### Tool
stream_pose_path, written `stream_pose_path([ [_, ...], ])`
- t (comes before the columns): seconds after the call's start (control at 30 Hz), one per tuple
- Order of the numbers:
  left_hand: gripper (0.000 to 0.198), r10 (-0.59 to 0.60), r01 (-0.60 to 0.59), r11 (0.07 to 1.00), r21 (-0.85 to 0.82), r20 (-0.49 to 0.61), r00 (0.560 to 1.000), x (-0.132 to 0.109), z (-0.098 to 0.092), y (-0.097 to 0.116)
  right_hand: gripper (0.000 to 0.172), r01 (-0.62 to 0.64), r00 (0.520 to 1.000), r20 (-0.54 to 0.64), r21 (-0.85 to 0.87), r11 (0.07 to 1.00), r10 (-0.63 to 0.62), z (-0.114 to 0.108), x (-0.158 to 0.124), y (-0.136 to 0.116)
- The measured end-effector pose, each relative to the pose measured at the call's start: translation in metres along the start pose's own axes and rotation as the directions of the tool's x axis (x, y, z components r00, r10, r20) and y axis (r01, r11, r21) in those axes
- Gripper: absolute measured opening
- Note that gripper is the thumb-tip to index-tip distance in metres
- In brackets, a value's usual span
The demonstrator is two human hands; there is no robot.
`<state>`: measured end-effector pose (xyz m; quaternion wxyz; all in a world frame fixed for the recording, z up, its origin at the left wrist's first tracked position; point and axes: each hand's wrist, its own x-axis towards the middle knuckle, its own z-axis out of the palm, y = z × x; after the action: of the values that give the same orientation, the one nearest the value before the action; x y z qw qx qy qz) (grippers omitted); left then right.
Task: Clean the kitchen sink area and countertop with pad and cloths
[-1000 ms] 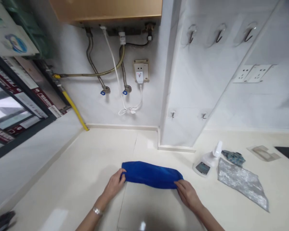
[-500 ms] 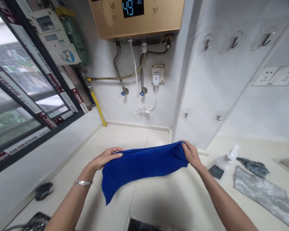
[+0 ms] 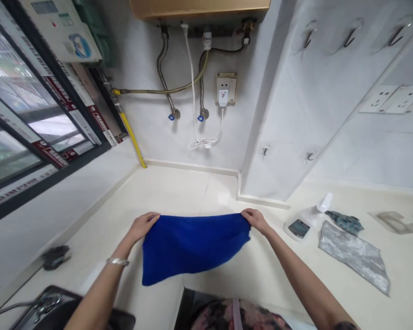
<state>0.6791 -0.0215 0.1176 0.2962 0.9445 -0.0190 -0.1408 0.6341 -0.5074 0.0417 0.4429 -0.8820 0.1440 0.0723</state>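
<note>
A blue cloth (image 3: 194, 247) is stretched between my two hands above the pale countertop (image 3: 172, 188). My left hand (image 3: 142, 227) pinches its upper left corner, thumb on top. At the upper right corner my right hand (image 3: 256, 220) grips it between thumb and fingers. The cloth's top edge runs nearly straight from hand to hand, and its lower edge hangs loose in a curve. A silver bracelet circles my left wrist.
On the right lie a white spray bottle (image 3: 304, 220), a crumpled grey-green cloth (image 3: 346, 222) and a silvery plastic sheet (image 3: 354, 256). A sink (image 3: 50, 298) is at lower left, near a dark bundle (image 3: 56, 256). A water heater (image 3: 199, 10) with hoses hangs ahead.
The cloth has been spread flatter, its lower edge hanging more evenly. My right hand has shifted left and its grip now sits at the corner. The view has tilted downward.
</note>
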Motion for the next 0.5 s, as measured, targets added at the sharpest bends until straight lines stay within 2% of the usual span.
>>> stream_pose_path([
  [0.03,0.058,-0.032,0.035,0.999,0.033,-0.074,0.997,0.006,0.013,-0.005,0.039,-0.040,0.998,-0.049,-0.042,0.998,0.038,0.010,0.004,0.005],
  [0.1,0.063,-0.071,0.084,0.994,0.077,-0.154,0.985,0.013,0.037,-0.017,0.045,-0.117,0.990,-0.085,-0.103,0.988,0.109,0.029,0.006,0.015],
  [0.2,0.065,-0.091,0.116,0.985,0.129,-0.188,0.978,0.010,0.062,-0.032,0.050,-0.189,0.980,-0.097,-0.200,0.961,0.172,0.053,0.000,0.027],
  [0.27,0.058,-0.074,0.106,0.983,0.149,-0.205,0.976,0.003,0.072,-0.037,0.045,-0.198,0.979,-0.097,-0.289,0.937,0.177,0.069,-0.008,0.031],
  [0.33,0.052,-0.019,0.055,0.986,0.157,-0.226,0.974,-0.004,0.085,-0.034,0.032,-0.182,0.983,-0.090,-0.365,0.913,0.160,0.082,-0.014,0.033],
  [0.4,0.047,0.080,-0.048,0.987,0.152,-0.213,0.974,-0.012,0.106,-0.023,0.017,-0.142,0.990,-0.067,-0.404,0.904,0.126,0.092,-0.019,0.033],
  [0.47,0.041,0.220,-0.202,0.970,0.132,-0.141,0.965,-0.022,0.136,-0.005,0.012,-0.081,0.996,-0.055,-0.361,0.929,0.065,0.096,-0.021,0.034],
  [0.5,0.038,0.293,-0.282,0.952,0.115,-0.089,0.952,-0.028,0.152,0.004,0.012,-0.049,0.997,-0.066,-0.279,0.959,0.031,0.096,-0.022,0.036],
])
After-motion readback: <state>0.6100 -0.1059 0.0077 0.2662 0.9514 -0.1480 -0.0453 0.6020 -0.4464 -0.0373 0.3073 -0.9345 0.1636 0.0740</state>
